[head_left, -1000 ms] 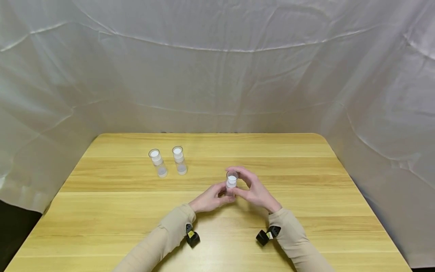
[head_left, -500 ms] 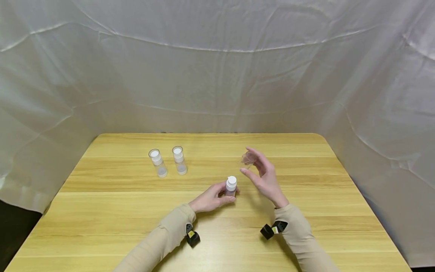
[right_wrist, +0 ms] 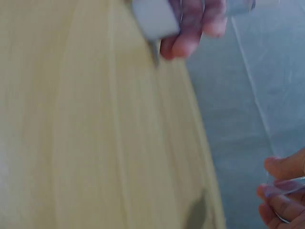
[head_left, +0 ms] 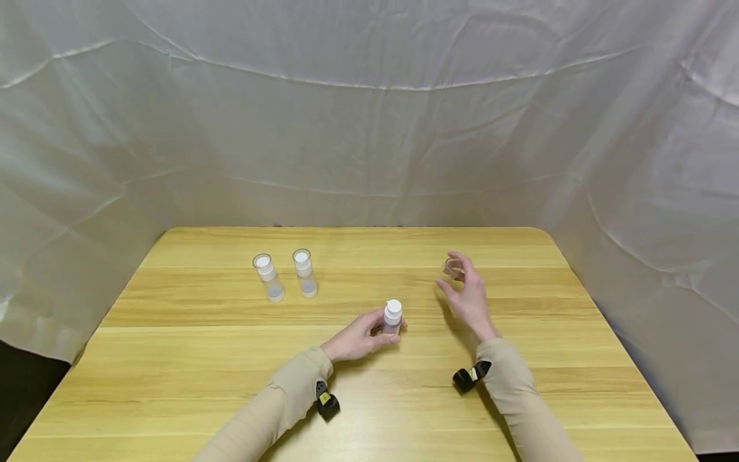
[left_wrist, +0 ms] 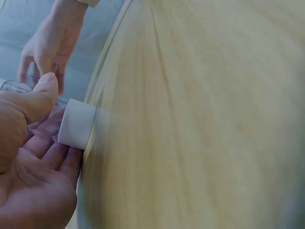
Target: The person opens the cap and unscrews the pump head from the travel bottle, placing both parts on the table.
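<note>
2 hands: left hand [head_left: 360, 335] curled round a bottle [head_left: 392, 314] with a white top; right hand [head_left: 470, 298] pinching a clear cap [head_left: 453, 268], well apart from it.
Bottle: upright near the middle of the surface [head_left: 173, 385], well apart from the visible edges; its white base looks set on the wood.
Clear cap: toward the far-right corner; see-through, so its exact contact with the fingers is hard to tell.
Cap risk: smooth walls could slip from a light pinch, and a dropped cap might roll off the far edge.
Bottle risk: an uneven squeeze on the slim body could tilt it; a stray fingertip might press the uncovered top.
Capped pair: 2 bottles, left [head_left: 268, 277] and right [head_left: 305, 273], upright toward the far-left corner; the narrow gap means knocking 1 could topple the other.
Far edge: nearer the cap than the right edge is; cloth [head_left: 369, 141] hangs behind, probably limiting reach.
Right edge: broad bare wood before it, likely the easiest room for moving.
Near edge: outside the head view.
</note>
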{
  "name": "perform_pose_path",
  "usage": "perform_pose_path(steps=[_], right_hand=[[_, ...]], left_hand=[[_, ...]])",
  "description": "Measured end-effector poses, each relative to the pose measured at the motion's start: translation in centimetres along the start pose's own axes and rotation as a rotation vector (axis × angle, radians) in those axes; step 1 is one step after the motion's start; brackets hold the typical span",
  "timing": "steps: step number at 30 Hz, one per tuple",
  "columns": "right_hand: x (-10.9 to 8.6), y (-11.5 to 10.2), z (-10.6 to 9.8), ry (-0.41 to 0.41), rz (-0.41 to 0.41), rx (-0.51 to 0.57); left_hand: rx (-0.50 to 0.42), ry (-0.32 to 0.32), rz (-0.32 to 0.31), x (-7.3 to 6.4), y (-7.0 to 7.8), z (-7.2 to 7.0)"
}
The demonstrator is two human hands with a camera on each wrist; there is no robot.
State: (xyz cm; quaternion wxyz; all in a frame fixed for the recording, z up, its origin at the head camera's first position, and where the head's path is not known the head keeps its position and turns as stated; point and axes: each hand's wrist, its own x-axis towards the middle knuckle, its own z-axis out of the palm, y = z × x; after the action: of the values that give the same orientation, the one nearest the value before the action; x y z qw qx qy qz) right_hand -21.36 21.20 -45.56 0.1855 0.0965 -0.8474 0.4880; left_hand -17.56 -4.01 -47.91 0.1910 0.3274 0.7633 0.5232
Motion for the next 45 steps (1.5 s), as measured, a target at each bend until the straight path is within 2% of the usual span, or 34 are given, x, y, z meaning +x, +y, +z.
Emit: perform_pose_path(steps=[4, 8, 16, 24, 45], right_hand=[[0.3, 0.9, -0.5, -0.045, 0.131, -0.074], [0.5, 1.6, -0.7, -0.096, 0.190, -0.135], [0.8, 2.7, -0.8, -0.148, 0.206, -0.154], [0.9, 2.9, -0.6, -0.169, 0.208, -0.161], [0.5, 3.0, -0.6, -0.178, 0.192, -0.182]], left_hand=[[0.001, -0.002, -0.006, 0.0, 0.0, 0.0], [-0.002, 0.001, -0.010, -0.1, 0.0, 0.0], [-0.005, -0.001, -0.016, -0.1, 0.1, 0.0], [-0.006, -0.002, -0.013, 0.0, 0.0, 0.0], [-0.001, 0.004, -0.016, 0.0, 0.0, 0.0]])
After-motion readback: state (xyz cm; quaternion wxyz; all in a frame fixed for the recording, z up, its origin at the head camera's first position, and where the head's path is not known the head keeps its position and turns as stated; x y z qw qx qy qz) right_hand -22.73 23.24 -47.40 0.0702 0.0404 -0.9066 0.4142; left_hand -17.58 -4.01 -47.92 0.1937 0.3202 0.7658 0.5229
